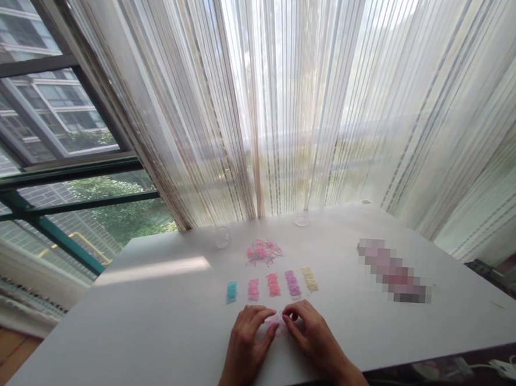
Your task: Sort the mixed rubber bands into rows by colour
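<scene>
both hands (271,328) curled around a small pinkish thing (278,322), largely hidden by fingers, exact grip unclear

The small pale pink item (277,323) between the hands is partly covered by the fingers (271,329) and too small to make out. A pixelated patch (393,271) hides whatever lies on the right of the table (180,322), whose near left corner the bottom edge cuts off, along with both forearms.
</scene>
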Tool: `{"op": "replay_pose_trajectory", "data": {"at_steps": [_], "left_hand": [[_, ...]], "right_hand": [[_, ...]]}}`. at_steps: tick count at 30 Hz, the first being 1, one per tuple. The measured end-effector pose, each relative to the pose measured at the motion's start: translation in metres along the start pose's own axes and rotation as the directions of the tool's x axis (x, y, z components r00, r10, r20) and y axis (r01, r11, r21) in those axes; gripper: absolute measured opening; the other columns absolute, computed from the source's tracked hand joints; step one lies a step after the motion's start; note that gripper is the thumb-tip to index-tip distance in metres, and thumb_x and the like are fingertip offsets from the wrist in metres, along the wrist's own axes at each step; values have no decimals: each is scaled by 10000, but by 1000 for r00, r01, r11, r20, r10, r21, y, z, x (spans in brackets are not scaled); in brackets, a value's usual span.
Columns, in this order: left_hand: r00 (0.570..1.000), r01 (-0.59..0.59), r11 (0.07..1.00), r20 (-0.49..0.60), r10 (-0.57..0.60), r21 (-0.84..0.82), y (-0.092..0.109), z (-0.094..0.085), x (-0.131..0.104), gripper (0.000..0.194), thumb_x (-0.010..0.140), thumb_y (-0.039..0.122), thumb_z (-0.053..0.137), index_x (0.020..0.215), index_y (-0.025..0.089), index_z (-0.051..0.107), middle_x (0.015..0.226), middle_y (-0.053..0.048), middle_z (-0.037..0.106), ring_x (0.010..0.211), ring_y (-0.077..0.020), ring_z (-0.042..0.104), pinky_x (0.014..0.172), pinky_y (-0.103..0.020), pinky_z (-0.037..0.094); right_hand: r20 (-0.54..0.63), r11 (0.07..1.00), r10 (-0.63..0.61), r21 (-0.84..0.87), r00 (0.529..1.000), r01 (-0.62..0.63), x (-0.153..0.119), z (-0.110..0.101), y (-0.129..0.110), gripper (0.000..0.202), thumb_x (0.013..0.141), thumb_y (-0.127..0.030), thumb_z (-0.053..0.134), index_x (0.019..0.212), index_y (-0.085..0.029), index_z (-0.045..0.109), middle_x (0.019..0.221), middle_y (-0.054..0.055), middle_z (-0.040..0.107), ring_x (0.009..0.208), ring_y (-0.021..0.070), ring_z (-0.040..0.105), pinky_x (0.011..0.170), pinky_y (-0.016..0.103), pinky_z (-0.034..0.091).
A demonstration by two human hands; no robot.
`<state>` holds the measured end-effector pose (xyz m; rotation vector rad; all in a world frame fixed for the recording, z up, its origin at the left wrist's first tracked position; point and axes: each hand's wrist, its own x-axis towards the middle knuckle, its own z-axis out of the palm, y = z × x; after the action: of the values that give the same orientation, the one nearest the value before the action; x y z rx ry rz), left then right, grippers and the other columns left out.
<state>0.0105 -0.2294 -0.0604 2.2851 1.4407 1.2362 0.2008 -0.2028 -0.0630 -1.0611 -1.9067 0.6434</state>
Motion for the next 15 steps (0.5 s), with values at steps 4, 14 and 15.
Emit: {"op": "replay_pose_trajectory", "data": {"at_steps": [4, 14, 15], "left_hand": [[1000, -17, 1000, -3, 17, 6, 1, 0, 0, 135, 974, 245, 588, 1025, 245, 713, 938, -56, 699, 874, -214, 676, 764, -352, 587], [1000, -6, 1000, -2, 6, 5, 3, 0, 2, 119, 970, 232, 589, 975, 235, 708, 915, -48, 703, 859, -209, 674, 751, -336, 572], [1000, -6, 1000, -2, 6, 2, 3, 0, 2, 119, 971, 232, 588, 977, 234, 707, 916, -48, 702, 860, -208, 673, 752, -337, 573]], "right_hand": [[28, 1000, 1, 8, 1000, -1, -1, -2, 0, 116, 940, -196, 534, 903, -215, 642, 848, 46, 673, 799, 207, 638, 747, 333, 536], [24, 999, 8, 33, 1000, -9, -1, -6, -4, 141, 973, -247, 513, 908, -210, 633, 849, 50, 664, 798, 201, 627, 740, 326, 522], [26, 999, 9, 34, 1000, -10, -1, -7, -5, 142, 973, -248, 514, 908, -209, 634, 848, 49, 664, 797, 200, 628, 740, 326, 521]]}}
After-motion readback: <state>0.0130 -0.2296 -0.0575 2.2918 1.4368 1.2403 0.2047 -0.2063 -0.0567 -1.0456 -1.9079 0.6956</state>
